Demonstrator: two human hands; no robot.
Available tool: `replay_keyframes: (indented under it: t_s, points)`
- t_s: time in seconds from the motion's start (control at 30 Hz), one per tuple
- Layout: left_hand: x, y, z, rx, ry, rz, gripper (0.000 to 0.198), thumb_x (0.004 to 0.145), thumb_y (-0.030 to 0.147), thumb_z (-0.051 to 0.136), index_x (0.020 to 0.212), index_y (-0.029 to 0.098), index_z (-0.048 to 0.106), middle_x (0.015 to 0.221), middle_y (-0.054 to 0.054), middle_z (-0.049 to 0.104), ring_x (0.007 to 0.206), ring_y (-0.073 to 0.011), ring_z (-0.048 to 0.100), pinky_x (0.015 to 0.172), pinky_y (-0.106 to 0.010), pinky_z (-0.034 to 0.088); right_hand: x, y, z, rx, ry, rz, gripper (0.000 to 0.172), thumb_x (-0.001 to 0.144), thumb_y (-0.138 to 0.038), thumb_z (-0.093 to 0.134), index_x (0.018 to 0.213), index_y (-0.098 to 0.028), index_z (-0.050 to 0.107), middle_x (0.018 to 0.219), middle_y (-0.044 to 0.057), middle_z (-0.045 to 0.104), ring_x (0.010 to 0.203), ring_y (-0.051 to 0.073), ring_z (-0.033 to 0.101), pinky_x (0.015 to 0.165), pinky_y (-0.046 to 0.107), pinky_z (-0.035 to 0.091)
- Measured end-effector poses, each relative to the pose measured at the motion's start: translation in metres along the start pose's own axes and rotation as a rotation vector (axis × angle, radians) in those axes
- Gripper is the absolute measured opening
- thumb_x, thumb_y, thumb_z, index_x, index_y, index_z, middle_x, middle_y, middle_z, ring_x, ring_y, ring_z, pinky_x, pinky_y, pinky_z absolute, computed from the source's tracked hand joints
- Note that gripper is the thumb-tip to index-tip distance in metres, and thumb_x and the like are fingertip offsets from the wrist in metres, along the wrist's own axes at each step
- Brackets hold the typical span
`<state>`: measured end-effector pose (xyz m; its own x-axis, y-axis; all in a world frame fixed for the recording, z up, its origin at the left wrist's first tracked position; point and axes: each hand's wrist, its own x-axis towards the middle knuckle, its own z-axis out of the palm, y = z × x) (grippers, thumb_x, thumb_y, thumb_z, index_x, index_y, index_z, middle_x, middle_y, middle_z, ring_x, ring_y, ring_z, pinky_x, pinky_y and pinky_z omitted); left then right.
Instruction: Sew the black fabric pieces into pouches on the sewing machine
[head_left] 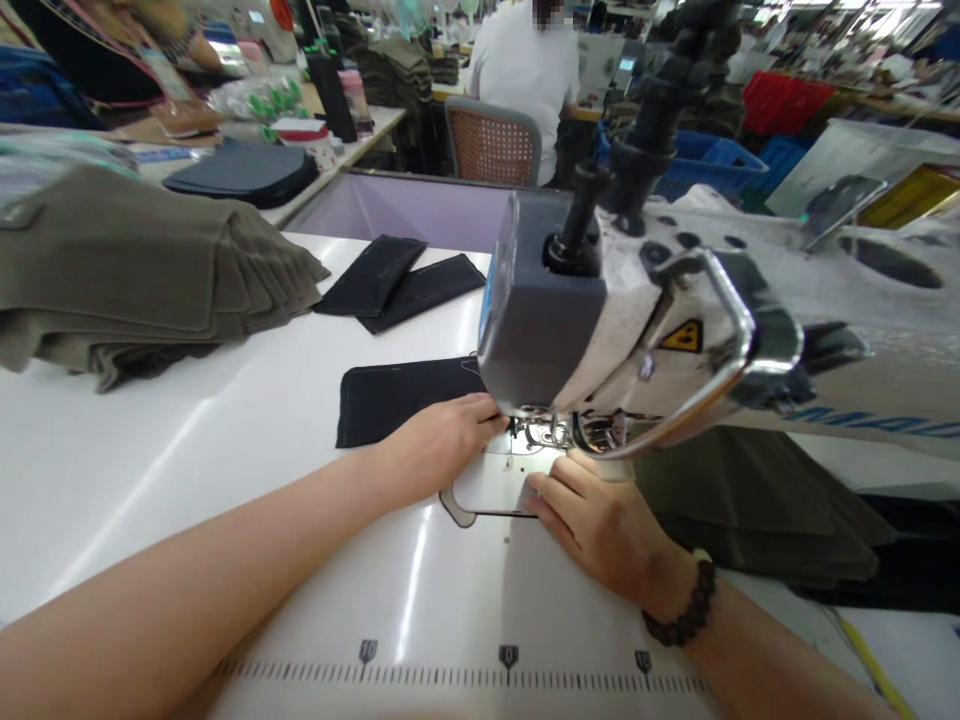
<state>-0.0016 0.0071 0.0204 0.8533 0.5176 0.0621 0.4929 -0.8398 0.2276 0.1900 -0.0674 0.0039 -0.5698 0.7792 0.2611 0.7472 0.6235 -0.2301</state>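
Note:
A folded black fabric piece [401, 395] lies on the white sewing table, its right end going behind the sewing machine head [544, 300]. My left hand [446, 440] is closed on the near edge of this piece, fingertips close to the presser foot [536, 432]; its thumb is hidden. To the right of the needle area, my right hand [600, 510] rests over the metal needle plate [491, 490], fingers bent and a little apart, with nothing visible in them. A dark beaded bracelet [684, 610] circles my right wrist.
Two black fabric pieces [375, 275] overlap behind the work. Olive fabric stacks lie at left [142, 260] and under the machine arm at right [742, 495]. A printed ruler [450, 678] runs along the front. Beyond, a person in white [521, 75] sits by a chair [495, 140].

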Motion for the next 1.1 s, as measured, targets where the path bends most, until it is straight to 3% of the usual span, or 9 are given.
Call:
replay_keyframes:
  t_s: [0.17, 0.3, 0.47, 0.53, 0.63, 0.77, 0.87, 0.97, 1.1]
  points:
    - [0.000, -0.002, 0.006, 0.006, 0.052, -0.010, 0.020, 0.082, 0.006, 0.046, 0.097, 0.009, 0.058, 0.099, -0.012, 0.060, 0.092, -0.0200, 0.058, 0.081, -0.028, 0.047, -0.003, 0.000, -0.005, -0.045, 0.064, 0.014, 0.027, 0.091, -0.024, 0.037, 0.075, -0.017, 0.058, 0.063, 0.003, 0.054, 0.059, 0.016, 0.049, 0.058, 0.028, 0.032]
    - [-0.007, 0.004, 0.010, 0.082, 0.079, -0.007, 0.020, 0.083, 0.009, 0.046, 0.099, 0.009, 0.057, 0.099, -0.013, 0.059, 0.093, -0.0219, 0.056, 0.080, -0.030, 0.047, -0.013, 0.010, -0.017, -0.242, 0.187, 0.147, 0.031, 0.089, -0.037, 0.040, 0.068, -0.018, 0.054, 0.063, 0.007, 0.056, 0.061, 0.021, 0.053, 0.058, 0.031, 0.036]
    - [-0.019, 0.016, 0.010, 0.278, -0.004, -0.203, 0.024, 0.080, 0.009, 0.047, 0.102, 0.011, 0.056, 0.093, -0.012, 0.059, 0.084, -0.0246, 0.057, 0.070, -0.037, 0.049, -0.033, 0.035, -0.023, -0.258, 0.013, 0.472, 0.017, 0.074, -0.037, 0.059, 0.070, -0.021, 0.054, 0.063, 0.005, 0.062, 0.058, 0.024, 0.060, 0.053, 0.032, 0.040]
    - [-0.016, 0.006, 0.009, 0.296, 0.000, -0.282, 0.023, 0.076, 0.004, 0.048, 0.096, 0.009, 0.057, 0.086, -0.011, 0.060, 0.078, -0.0225, 0.058, 0.065, -0.033, 0.050, -0.037, 0.042, -0.021, -0.207, -0.094, 0.514, 0.012, 0.075, -0.030, 0.058, 0.065, -0.023, 0.055, 0.059, 0.003, 0.063, 0.054, 0.023, 0.061, 0.049, 0.031, 0.040]
    - [-0.002, -0.028, 0.001, 0.305, 0.082, -0.380, 0.022, 0.077, 0.000, 0.043, 0.092, 0.007, 0.058, 0.085, -0.012, 0.061, 0.079, -0.0205, 0.059, 0.068, -0.030, 0.049, -0.034, 0.045, -0.023, -0.170, -0.164, 0.503, 0.021, 0.078, -0.019, 0.050, 0.058, -0.024, 0.055, 0.055, 0.002, 0.064, 0.051, 0.022, 0.062, 0.046, 0.029, 0.038]
    - [0.010, -0.060, -0.015, 0.289, 0.175, -0.385, 0.034, 0.081, 0.002, 0.036, 0.113, 0.006, 0.047, 0.112, -0.017, 0.055, 0.103, -0.0217, 0.053, 0.085, -0.035, 0.044, -0.019, 0.034, -0.039, -0.092, -0.205, 0.555, 0.021, 0.077, -0.014, 0.053, 0.057, -0.022, 0.055, 0.055, 0.000, 0.063, 0.053, 0.019, 0.062, 0.048, 0.026, 0.036]
    - [-0.004, -0.047, -0.014, 0.247, 0.180, -0.317, 0.035, 0.083, 0.009, 0.040, 0.118, 0.010, 0.045, 0.122, -0.015, 0.049, 0.111, -0.0232, 0.048, 0.091, -0.039, 0.041, -0.011, 0.024, -0.049, -0.097, -0.246, 0.611, 0.015, 0.076, -0.021, 0.059, 0.061, -0.020, 0.055, 0.058, 0.000, 0.063, 0.055, 0.017, 0.061, 0.050, 0.025, 0.034]
    - [-0.034, -0.020, -0.005, 0.221, 0.124, -0.278, 0.034, 0.083, 0.015, 0.044, 0.116, 0.013, 0.049, 0.124, -0.014, 0.049, 0.110, -0.0253, 0.048, 0.091, -0.040, 0.043, -0.008, 0.020, -0.051, -0.151, -0.289, 0.646, 0.013, 0.077, -0.018, 0.056, 0.064, -0.019, 0.058, 0.066, 0.004, 0.065, 0.065, 0.018, 0.061, 0.055, 0.026, 0.033]
    - [-0.070, 0.006, 0.006, 0.173, 0.143, -0.266, 0.035, 0.087, 0.022, 0.037, 0.119, 0.014, 0.048, 0.127, -0.013, 0.048, 0.109, -0.0249, 0.050, 0.089, -0.040, 0.045, -0.009, 0.021, -0.053, -0.111, -0.295, 0.660, 0.017, 0.077, -0.020, 0.055, 0.060, -0.019, 0.058, 0.065, 0.003, 0.064, 0.065, 0.017, 0.060, 0.057, 0.026, 0.032]
